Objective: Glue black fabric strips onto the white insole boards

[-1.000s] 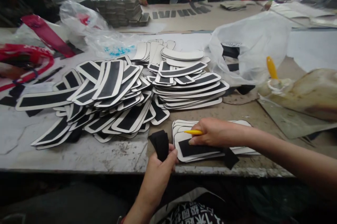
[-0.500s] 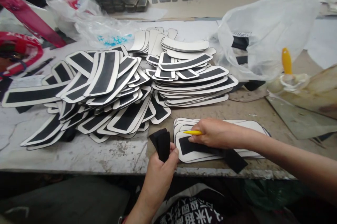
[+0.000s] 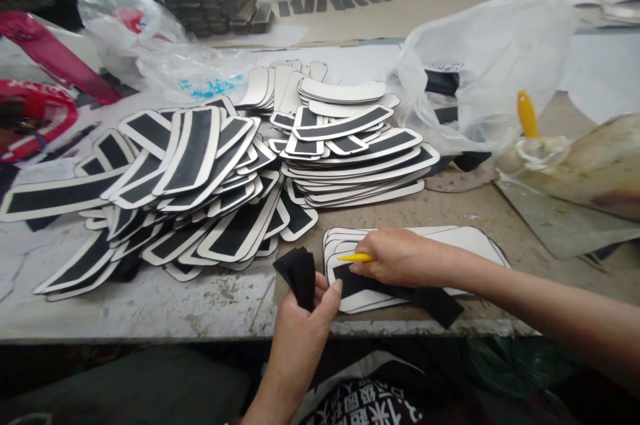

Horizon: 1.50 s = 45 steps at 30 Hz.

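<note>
My left hand (image 3: 303, 318) is closed around a bundle of black strips (image 3: 296, 272) that fan out above the fingers. Its thumb is raised beside the left end of a stack of white panels (image 3: 470, 242) with rounded corners. My right hand (image 3: 393, 255) grips a yellow tool (image 3: 356, 257) with a tapered end pointing left; the rest of it is hidden in the fist. Beneath that hand, a black strip (image 3: 350, 278) lies along the top panel, with the fingers low over it. A black end piece (image 3: 443, 307) sticks out past the panels' front edge.
Panels with black strips (image 3: 195, 145) lie in a loose heap at left; more are stacked (image 3: 360, 172) at centre. Behind are plain white panels (image 3: 343, 90). At right, a plastic bag (image 3: 480, 72) stands near a container (image 3: 590, 158) with a yellow handle (image 3: 527, 115). Another person's arm shows beyond.
The whole view has shifted slightly. My left thumb has come a little closer to the panel's end, and the bundle's strips spread more. My right hand keeps its place over the panel.
</note>
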{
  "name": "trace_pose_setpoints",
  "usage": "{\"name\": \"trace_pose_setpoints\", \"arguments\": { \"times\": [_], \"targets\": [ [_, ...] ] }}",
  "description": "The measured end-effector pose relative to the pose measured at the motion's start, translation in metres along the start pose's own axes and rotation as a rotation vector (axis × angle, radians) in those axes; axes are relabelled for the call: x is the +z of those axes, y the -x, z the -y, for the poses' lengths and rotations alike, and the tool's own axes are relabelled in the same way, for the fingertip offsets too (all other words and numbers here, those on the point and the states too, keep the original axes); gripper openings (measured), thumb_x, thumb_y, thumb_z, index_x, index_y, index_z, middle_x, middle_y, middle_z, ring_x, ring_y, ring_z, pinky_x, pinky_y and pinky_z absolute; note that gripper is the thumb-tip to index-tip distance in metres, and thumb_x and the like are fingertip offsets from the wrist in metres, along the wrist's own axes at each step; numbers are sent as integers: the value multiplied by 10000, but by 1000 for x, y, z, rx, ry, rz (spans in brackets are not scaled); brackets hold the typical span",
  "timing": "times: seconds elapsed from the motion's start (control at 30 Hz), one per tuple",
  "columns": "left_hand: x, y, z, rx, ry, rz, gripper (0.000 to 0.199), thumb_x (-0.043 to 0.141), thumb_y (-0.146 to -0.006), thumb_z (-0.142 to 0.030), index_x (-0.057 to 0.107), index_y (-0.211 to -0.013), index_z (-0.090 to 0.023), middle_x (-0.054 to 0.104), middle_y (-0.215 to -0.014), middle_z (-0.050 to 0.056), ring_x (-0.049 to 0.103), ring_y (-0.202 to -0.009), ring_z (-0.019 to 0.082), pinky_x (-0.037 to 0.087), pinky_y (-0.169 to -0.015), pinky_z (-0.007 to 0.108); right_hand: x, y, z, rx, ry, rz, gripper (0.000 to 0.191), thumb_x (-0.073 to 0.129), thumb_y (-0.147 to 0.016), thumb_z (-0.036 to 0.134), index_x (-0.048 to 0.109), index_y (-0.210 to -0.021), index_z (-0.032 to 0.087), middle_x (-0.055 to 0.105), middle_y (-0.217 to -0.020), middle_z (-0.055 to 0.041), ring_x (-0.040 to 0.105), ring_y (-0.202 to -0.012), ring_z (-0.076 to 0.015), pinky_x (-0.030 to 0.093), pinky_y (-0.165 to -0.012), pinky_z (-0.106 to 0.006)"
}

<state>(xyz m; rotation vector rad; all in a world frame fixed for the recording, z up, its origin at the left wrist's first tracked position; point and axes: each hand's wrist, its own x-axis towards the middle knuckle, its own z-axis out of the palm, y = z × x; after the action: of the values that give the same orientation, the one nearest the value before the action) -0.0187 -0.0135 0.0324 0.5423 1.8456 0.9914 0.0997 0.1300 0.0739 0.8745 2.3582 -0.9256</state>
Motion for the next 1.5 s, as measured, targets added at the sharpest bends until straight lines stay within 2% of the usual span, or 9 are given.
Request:
{"name": "trace_pose_setpoints", "arguments": {
  "times": [0.17, 0.43, 0.57, 0.7, 0.83, 1.03, 1.2, 1.37, 1.5],
  "targets": [
    [8, -1, -3, -7, 70, -92, 275, 731, -584, -353, 551, -672, -164, 463, -563, -57, 445, -550, 104, 385, -553, 223, 0, 2, 1, -20, 22, -9, 347, 448, -819, 402, 710, -807, 175, 691, -694, -83, 559, -569, -168, 303, -483, -242],
    [8, 4, -2, 46, 71, -92, 299, 728, -621, -411, 586, -703, -161, 511, -608, -40, 473, -609, 118, 397, -615, 228, 1, 5, -2, -34, 13, -54, 322, 470, -794, 382, 720, -817, 180, 705, -720, -87, 590, -592, -174, 296, -465, -239],
    [11, 4, -8, 21, 8, -105, 301, 746, -594, -410, 590, -656, -160, 495, -538, -50, 460, -567, 117, 372, -582, 233, 2, 6, -1, -6, 25, -88, 314, 487, -790, 378, 729, -848, 186, 718, -754, -99, 630, -651, -203, 303, -474, -248],
    [18, 1, -7, -8, 16, -157, 331, 762, -562, -411, 602, -689, -149, 545, -585, -26, 496, -607, 145, 396, -619, 262, 3, 8, -2, 3, 40, -93, 315, 499, -786, 363, 732, -905, 186, 731, -829, -116, 660, -742, -232, 356, -519, -261],
    [17, -3, -2, 82, 7, -105, 306, 726, -614, -424, 570, -696, -173, 572, -633, -16, 518, -670, 164, 410, -667, 275, 4, 10, -3, -10, 46, -92, 347, 510, -780, 371, 722, -958, 161, 729, -872, -134, 665, -774, -240, 394, -552, -267],
    [9, 0, -1, 17, 8, -99, 311, 734, -620, -419, 536, -681, -187, 477, -549, -71, 398, -505, 86, 343, -531, 225, -6, 19, 1, -26, 50, -80, 400, 562, -746, 440, 711, -979, 151, 721, -904, -130, 654, -788, -237, 371, -527, -257],
    [-5, 3, -1, -9, 96, -123, 372, 774, -571, -419, 539, -720, -173, 448, -517, -87, 360, -471, 67, 276, -466, 207, -9, 48, -26, -9, 78, -98, 301, 573, -746, 395, 702, -887, 163, 708, -844, -105, 631, -726, -224, 315, -502, -255],
    [-16, 0, 10, -23, 68, -143, 416, 788, -545, -444, 564, -753, -163, 497, -512, -71, 419, -482, 89, 295, -474, 222, 6, 86, -67, 89, 15, -147, 203, 491, -805, 329, 643, -798, 195, 686, -810, -64, 612, -703, -194, 339, -554, -249],
    [-15, -1, 16, -27, 77, -161, 449, 793, -527, -462, 577, -779, -161, 517, -535, -65, 430, -484, 102, 310, -479, 239, 20, 104, -81, 201, -68, -238, 187, 451, -835, 323, 585, -784, 203, 669, -771, -45, 598, -668, -176, 341, -559, -249]
  ]
}}
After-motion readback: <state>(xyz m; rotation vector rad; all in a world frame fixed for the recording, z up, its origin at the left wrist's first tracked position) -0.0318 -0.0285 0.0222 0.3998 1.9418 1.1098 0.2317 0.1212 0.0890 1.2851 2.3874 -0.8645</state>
